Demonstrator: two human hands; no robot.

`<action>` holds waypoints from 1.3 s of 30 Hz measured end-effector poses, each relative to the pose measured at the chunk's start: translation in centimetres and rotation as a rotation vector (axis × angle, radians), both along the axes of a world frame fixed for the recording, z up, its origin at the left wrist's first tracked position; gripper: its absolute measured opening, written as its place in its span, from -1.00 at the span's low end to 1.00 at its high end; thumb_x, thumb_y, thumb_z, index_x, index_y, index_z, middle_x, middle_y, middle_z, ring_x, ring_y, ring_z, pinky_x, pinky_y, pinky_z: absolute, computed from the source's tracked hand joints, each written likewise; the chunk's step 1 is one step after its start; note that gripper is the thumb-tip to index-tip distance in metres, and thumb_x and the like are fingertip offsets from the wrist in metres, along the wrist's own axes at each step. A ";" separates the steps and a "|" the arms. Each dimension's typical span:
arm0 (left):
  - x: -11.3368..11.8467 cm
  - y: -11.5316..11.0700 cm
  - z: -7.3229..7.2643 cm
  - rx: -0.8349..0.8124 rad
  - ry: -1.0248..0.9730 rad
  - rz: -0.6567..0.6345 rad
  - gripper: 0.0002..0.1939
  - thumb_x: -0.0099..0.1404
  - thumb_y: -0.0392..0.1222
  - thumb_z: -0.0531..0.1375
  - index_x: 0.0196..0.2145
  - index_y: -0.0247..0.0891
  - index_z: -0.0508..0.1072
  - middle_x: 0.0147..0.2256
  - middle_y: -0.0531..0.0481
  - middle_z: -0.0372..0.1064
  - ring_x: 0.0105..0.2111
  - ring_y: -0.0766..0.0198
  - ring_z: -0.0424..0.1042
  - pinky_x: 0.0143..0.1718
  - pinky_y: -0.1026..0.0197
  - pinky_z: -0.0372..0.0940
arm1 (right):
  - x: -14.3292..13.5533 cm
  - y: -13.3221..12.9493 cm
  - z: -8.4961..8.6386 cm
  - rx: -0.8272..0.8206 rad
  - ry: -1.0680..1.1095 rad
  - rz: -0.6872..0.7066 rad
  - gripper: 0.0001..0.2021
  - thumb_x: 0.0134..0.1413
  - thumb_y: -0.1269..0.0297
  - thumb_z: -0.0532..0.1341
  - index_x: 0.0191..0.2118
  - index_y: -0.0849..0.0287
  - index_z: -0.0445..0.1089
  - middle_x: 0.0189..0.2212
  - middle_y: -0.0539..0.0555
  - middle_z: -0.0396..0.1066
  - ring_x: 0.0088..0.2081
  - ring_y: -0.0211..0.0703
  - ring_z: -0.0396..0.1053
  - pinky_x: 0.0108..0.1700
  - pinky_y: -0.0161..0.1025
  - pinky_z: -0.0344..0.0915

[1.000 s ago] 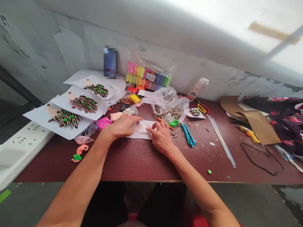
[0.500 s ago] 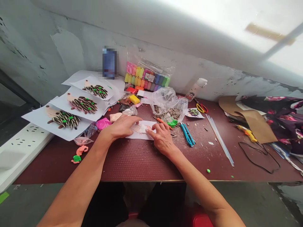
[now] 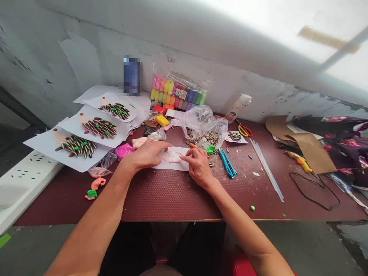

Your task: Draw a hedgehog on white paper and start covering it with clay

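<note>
A small white sheet of paper (image 3: 163,166) lies on the table in front of me, with a flattened pale lump of modelling clay (image 3: 173,156) and orange-red drawn lines on it. My left hand (image 3: 147,154) rests over the sheet's left part, its upper finger stretched to the right and the others partly hidden; nothing shows in its grasp. On the right side, my right hand (image 3: 198,163) has bent fingers slightly apart, a fingertip at the clay's right edge. Behind it lies an orange pen-like stick (image 3: 195,146), partly covered.
Sunflower seeds (image 3: 211,137) lie in a clear bag. A blue utility knife (image 3: 227,163), scissors (image 3: 245,130), glue sticks (image 3: 266,168) and a glue gun (image 3: 300,161) are to the right. Hedgehog pictures (image 3: 97,128) and a power strip (image 3: 25,180) sit left; clay packs (image 3: 179,92) stand behind.
My right hand has shifted slightly right and its fingers have drawn back to the clay's edge, showing more of it. My left hand stays nearly in place.
</note>
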State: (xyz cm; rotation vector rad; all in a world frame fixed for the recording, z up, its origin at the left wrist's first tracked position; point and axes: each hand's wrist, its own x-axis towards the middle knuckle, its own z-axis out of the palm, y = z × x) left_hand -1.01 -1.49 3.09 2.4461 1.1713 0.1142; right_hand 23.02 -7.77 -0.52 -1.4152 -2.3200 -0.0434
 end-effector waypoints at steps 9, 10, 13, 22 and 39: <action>0.4 -0.7 0.1 -0.002 0.001 0.010 -0.22 0.05 -0.45 0.06 0.26 -0.17 0.31 0.23 -0.07 0.36 0.25 0.07 0.27 0.32 -0.03 0.02 | -0.9 -0.1 0.1 -0.020 -0.280 0.022 -0.63 0.34 0.38 0.12 0.13 -0.17 0.45 -0.04 0.12 0.35 -0.09 -0.03 0.17 0.00 -0.08 0.07; 0.4 -0.7 0.1 -0.002 0.000 0.006 -0.22 0.04 -0.44 0.06 0.26 -0.17 0.31 0.23 -0.07 0.36 0.25 0.06 0.27 0.31 -0.03 0.03 | -1.0 -0.1 0.1 -0.021 -0.295 0.016 -0.64 0.34 0.37 0.13 0.13 -0.16 0.46 -0.04 0.12 0.35 -0.09 -0.02 0.16 0.00 -0.07 0.07; 0.3 -0.6 0.1 -0.006 0.004 -0.004 -0.23 0.04 -0.45 0.06 0.25 -0.21 0.32 0.22 -0.10 0.36 0.23 0.05 0.29 0.29 -0.03 0.08 | -1.3 -0.1 0.2 -0.019 -0.324 -0.004 -0.67 0.35 0.34 0.13 0.12 -0.13 0.46 -0.05 0.14 0.35 -0.09 0.00 0.15 0.01 -0.05 0.05; 0.2 -0.4 0.3 0.013 0.021 -0.010 -0.24 0.05 -0.42 0.08 0.24 -0.16 0.33 0.19 -0.05 0.41 0.21 0.02 0.31 0.25 0.02 0.15 | -1.1 -0.1 0.1 -0.059 -0.257 -0.057 -0.66 0.33 0.37 0.15 0.10 -0.14 0.48 -0.08 0.12 0.36 -0.11 -0.03 0.18 0.00 -0.06 0.04; 0.3 -0.3 0.0 0.010 0.011 -0.021 -0.25 0.07 -0.44 0.07 0.25 -0.18 0.33 0.19 -0.07 0.40 0.20 0.04 0.32 0.26 0.01 0.13 | -1.4 0.4 0.0 -0.079 -0.230 -0.066 -0.68 0.37 0.33 0.11 0.10 -0.14 0.49 -0.08 0.14 0.33 -0.10 -0.03 0.17 -0.02 -0.08 0.05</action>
